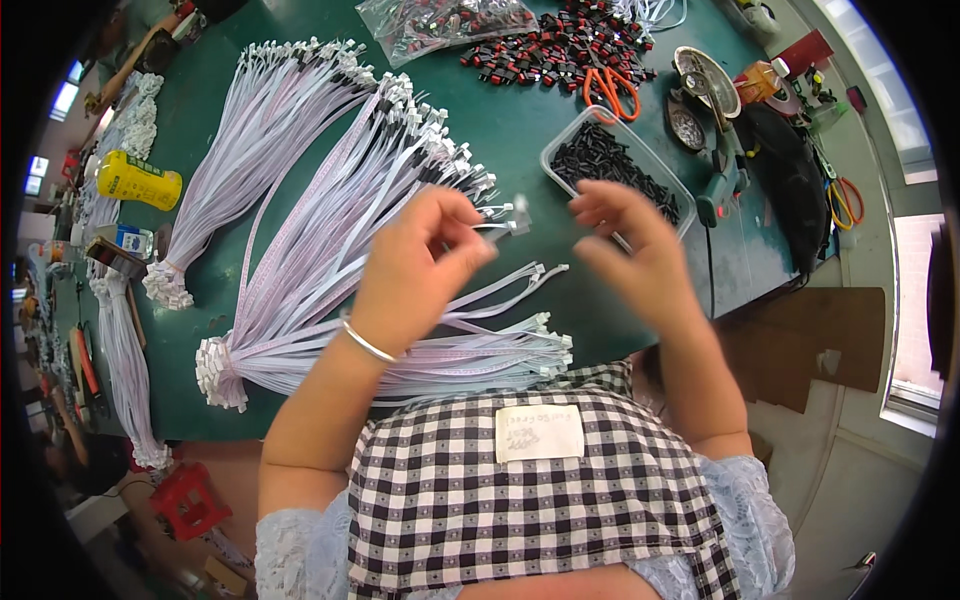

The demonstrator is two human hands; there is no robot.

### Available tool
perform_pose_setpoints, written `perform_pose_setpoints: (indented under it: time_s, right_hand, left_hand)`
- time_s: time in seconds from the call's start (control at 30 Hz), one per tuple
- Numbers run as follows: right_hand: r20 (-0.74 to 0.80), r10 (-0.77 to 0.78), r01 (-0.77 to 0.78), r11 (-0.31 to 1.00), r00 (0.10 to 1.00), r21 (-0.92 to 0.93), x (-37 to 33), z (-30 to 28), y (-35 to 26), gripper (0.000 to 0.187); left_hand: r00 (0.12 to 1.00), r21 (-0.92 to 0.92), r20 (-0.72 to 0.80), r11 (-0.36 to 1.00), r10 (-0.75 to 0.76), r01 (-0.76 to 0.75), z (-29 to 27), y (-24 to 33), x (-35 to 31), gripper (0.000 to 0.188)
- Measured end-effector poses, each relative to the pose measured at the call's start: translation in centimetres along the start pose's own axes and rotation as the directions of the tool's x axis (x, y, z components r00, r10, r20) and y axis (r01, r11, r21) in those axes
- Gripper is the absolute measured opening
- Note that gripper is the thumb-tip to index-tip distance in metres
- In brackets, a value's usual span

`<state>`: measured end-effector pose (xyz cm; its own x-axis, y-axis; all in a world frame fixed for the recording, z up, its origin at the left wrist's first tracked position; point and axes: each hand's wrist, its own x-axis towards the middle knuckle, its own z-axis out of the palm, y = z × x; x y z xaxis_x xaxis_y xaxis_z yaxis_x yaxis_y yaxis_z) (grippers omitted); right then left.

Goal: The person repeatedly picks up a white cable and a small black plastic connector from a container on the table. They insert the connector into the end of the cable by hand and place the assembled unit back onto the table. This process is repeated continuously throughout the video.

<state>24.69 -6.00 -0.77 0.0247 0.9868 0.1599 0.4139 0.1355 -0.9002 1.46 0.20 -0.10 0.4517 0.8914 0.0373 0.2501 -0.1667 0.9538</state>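
My left hand, with a silver bangle at the wrist, is closed in a pinch over the large fan of white cables. A white cable end with a blurred connector sticks out past its fingertips. My right hand hovers at the near side of a clear plastic tub of short black tubes. Its thumb and fingers are apart and slightly blurred, and I see nothing between them. The fanned white cable bundle, with white connectors at both ends, spreads under and beside my left forearm.
Another cable bundle lies farther left, beside a yellow bottle. Red and black small parts are heaped at the back near orange-handled scissors. A green glue gun and metal dishes are at right on the green table.
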Motion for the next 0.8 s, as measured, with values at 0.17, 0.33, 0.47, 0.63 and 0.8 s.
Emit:
perform_pose_setpoints:
  time_s: [0.17, 0.33, 0.47, 0.63, 0.8]
  right_hand:
    - [0.060, -0.117, 0.126, 0.716, 0.991, -0.686, 2.0, -5.3, 0.7, 0.025]
    - [0.236, -0.063, 0.234, 0.517, 0.970, -0.824, 2.8, -5.8, 2.8, 0.024]
    - [0.281, -0.068, 0.278, 0.487, 0.957, -0.828, 3.2, -5.4, 3.7, 0.017]
    - [0.305, -0.067, 0.291, 0.540, 0.950, -0.789, 3.8, -5.6, 4.7, 0.014]
    - [0.318, -0.137, 0.344, 0.484, 0.938, -0.805, 3.6, -5.2, 4.0, 0.014]
  left_hand:
    - [0.994, 0.391, -0.067, 0.919, 0.091, -0.058, -1.8, 1.0, 3.8, 0.014]
    - [0.978, 0.508, 0.018, 0.840, 0.209, -0.189, -0.5, -1.4, 3.1, 0.011]
    - [0.948, 0.526, 0.188, 0.789, 0.256, -0.317, 0.1, -0.4, 0.6, 0.013]
    - [0.910, 0.464, 0.400, 0.831, 0.114, -0.307, 1.9, -1.3, -1.4, 0.012]
    - [0.929, 0.393, 0.350, 0.881, 0.121, -0.262, 2.5, -0.5, -0.6, 0.011]
